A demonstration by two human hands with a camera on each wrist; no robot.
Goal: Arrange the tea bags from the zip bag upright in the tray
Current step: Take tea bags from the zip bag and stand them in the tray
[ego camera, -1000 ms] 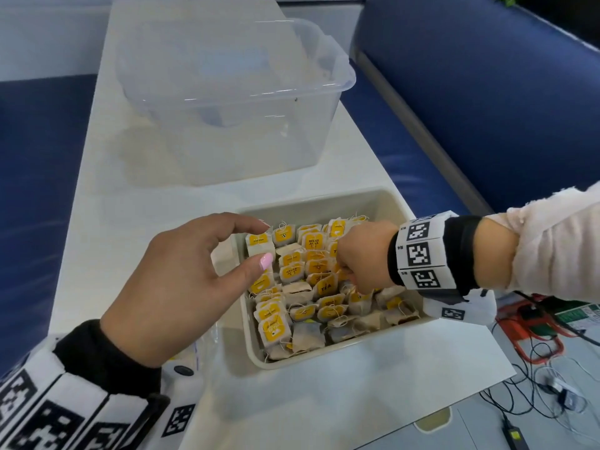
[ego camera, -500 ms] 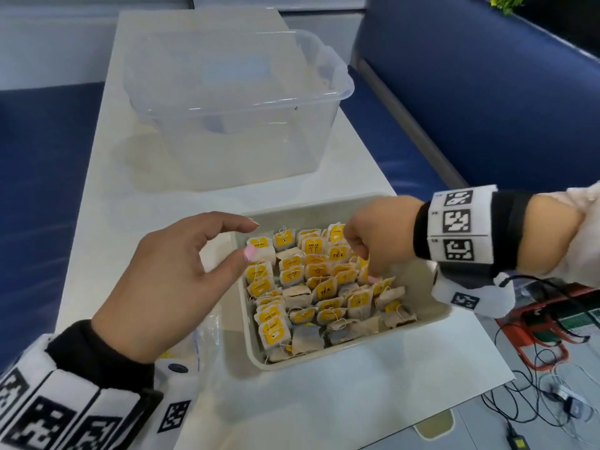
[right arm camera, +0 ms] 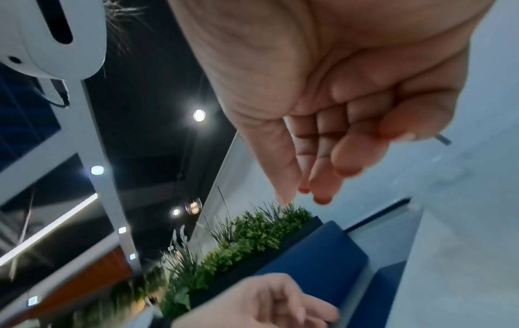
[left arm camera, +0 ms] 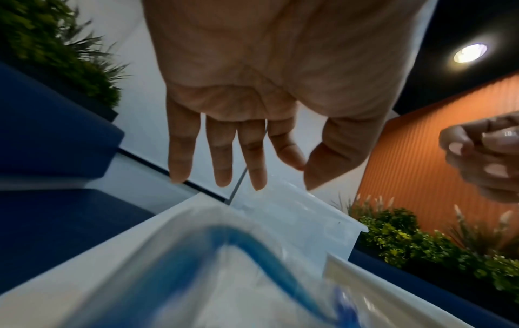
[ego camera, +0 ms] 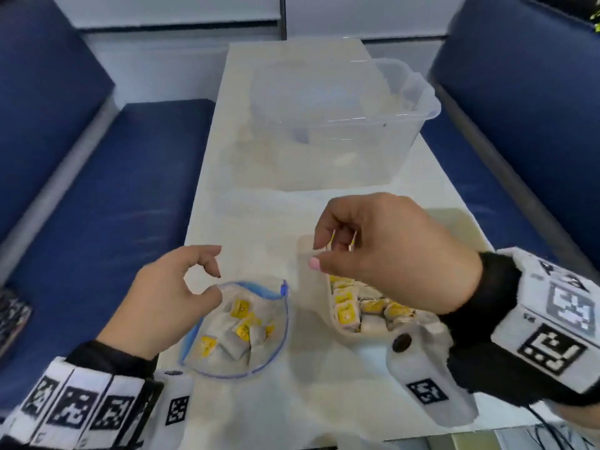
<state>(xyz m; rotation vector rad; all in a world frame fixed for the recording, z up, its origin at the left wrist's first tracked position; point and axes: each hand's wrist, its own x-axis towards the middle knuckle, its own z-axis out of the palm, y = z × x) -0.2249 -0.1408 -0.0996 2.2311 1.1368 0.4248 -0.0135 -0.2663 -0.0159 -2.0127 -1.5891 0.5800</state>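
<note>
Head view: a white table (ego camera: 246, 414) runs away from the viewer between blue benches (ego camera: 107, 177). The zip bag (ego camera: 240, 332), mouth spread wide and edged in blue, lies on the near part of the table and holds loose tea bags (ego camera: 242, 324) with yellow tags. Just to its right stands the tray (ego camera: 451, 219), in which further tea bags (ego camera: 367, 306) stand packed in upright rows; much of the tray is hidden behind the right hand. A clear plastic tub (ego camera: 341, 121) sits at the far end of the table, well apart from both.

The left hand (ego camera: 162, 303) hovers at the left rim of the bag's mouth, thumb beside the blue edge, fingers loosely extended and holding nothing; the left wrist view confirms the straight, spread fingers (left arm camera: 222, 153) above the bag's blue rim (left arm camera: 269, 255).

The right hand (ego camera: 386, 251) is raised above the far left part of the tray, to the right of and beyond the bag, its fingers curled inward. Small pale slivers show between the fingers, too blurred to identify. In the right wrist view the fingers (right arm camera: 323, 155) are bent, with nothing visibly held.
</note>
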